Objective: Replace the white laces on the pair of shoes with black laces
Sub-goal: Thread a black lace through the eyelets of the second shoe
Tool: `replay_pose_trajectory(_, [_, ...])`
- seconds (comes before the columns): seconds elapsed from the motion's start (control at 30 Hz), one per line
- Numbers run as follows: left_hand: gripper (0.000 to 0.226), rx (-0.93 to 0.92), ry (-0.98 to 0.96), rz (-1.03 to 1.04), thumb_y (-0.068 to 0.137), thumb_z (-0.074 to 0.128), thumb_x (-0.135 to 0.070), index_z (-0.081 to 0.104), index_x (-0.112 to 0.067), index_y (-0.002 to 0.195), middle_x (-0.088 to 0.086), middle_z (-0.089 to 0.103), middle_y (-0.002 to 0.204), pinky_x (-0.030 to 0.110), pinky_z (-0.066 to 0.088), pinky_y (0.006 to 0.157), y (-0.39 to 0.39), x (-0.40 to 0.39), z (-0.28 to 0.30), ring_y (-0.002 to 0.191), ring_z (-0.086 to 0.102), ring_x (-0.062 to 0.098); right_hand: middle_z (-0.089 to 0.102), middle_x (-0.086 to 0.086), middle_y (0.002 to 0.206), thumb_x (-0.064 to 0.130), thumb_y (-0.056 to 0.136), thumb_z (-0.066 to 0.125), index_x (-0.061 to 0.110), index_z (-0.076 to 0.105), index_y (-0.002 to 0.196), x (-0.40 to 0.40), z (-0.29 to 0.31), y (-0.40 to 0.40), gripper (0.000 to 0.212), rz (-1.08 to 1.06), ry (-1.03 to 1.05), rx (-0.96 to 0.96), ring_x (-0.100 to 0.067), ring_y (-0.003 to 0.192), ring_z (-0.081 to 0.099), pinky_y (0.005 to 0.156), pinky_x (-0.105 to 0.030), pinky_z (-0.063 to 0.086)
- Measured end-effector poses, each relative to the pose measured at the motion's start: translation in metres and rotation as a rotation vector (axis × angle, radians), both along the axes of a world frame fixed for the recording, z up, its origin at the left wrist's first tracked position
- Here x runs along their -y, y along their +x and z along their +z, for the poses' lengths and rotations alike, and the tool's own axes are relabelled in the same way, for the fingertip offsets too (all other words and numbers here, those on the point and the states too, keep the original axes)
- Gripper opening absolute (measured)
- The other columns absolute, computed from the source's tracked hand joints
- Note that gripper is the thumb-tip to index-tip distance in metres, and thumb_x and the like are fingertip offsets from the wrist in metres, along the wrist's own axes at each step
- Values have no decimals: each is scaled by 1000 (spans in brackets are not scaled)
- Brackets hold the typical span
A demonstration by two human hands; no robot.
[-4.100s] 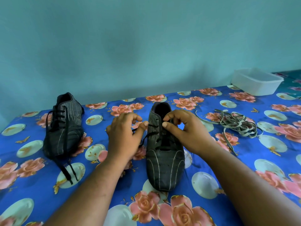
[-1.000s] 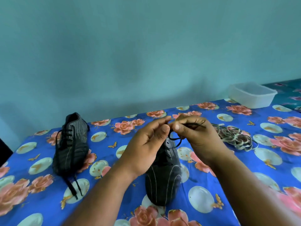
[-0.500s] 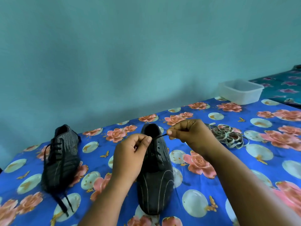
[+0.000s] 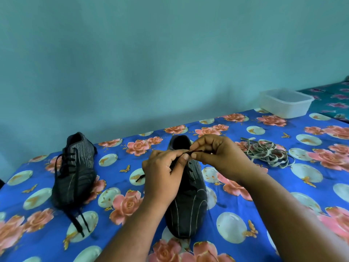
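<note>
We see both hands meeting above the near shoe (image 4: 188, 205), which lies on the flowered blue cloth (image 4: 283, 214) with its toe toward us and its opening at twelve o'clock. The left hand (image 4: 162, 176) pinches a black lace (image 4: 190, 152) between thumb and forefinger, its other fingers curled. The right hand (image 4: 217, 157), just at its three o'clock, pinches the same lace end, so the fingertips of the two hands nearly touch; the lace is thin and partly hidden, so it may be two ends rather than one. At nine o'clock, well apart, lies the second shoe (image 4: 75, 173), already threaded with black laces (image 4: 79, 222) trailing past its toe. At two o'clock lies a heap of pale laces (image 4: 266, 153), and beyond it a white plastic tub (image 4: 285, 104).
</note>
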State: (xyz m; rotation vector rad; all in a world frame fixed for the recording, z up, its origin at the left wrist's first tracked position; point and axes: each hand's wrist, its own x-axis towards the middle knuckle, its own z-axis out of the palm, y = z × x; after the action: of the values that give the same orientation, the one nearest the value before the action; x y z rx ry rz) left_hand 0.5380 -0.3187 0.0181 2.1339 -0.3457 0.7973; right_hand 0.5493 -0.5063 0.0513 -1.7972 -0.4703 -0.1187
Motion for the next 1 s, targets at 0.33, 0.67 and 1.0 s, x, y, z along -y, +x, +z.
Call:
replay_pose_trajectory(0.33, [29,1,13,1,88,55,-60,76,-43,101,-25,71,93,46,40,87,5,0,0,100,57,8,77,3,80,8,83,82,12,79,87,-3,-4,3,7,-82,-19,66,5,66,61,65,-7,44])
replay_pose_trajectory(0.67, [29,0,26,46,86,57,-60,76,-43,99,-27,70,92,37,34,86,6,2,2,101,56,7,77,10,86,16,86,80,21,80,93,-1,-11,8,9,-105,-87,89,-7,78,66,71,-14,48])
replay_pose_trajectory(1.0, [17,12,121,112,87,64,-51,75,-40,93,-19,64,94,34,26,78,8,2,-2,101,53,11,72,16,83,22,86,81,27,79,94,-4,-18,12,10,-182,-125,135,-14,72,59,63,-14,44])
